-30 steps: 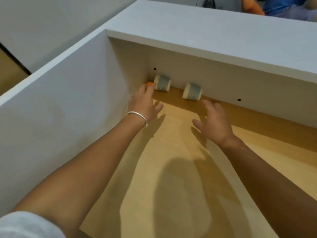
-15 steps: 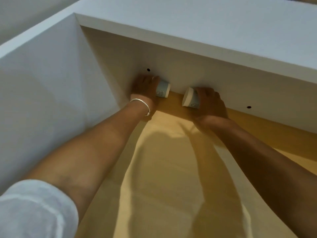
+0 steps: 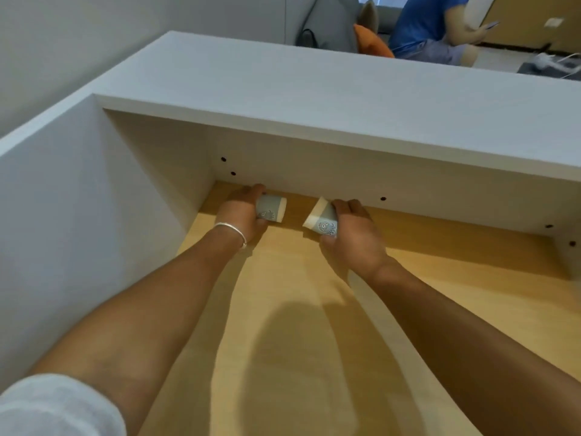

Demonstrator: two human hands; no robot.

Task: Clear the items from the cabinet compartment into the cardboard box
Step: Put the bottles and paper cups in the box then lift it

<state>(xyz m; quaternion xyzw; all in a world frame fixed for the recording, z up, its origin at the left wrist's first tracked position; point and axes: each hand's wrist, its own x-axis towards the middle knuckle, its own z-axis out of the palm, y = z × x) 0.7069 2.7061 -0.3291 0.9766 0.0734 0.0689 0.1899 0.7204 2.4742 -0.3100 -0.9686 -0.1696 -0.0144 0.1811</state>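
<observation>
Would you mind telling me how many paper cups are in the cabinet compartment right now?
2. One cup is in the left hand, the other cup in the right hand. Nothing else shows, though arms may hide something.

The left hand (image 3: pixel 242 212) covers the closed end of the small grey paper cup with a pale rim (image 3: pixel 272 209), so its bottom cannot be seen. The right hand (image 3: pixel 352 237) hides the far end of the second small grey paper cup (image 3: pixel 320 220) too. The little drawings on both cups are too small to make out. The person in a blue shirt (image 3: pixel 424 23) is cut off at the top of the frame. The white sleeve (image 3: pixel 53 407) is cut off at the lower left corner.
</observation>
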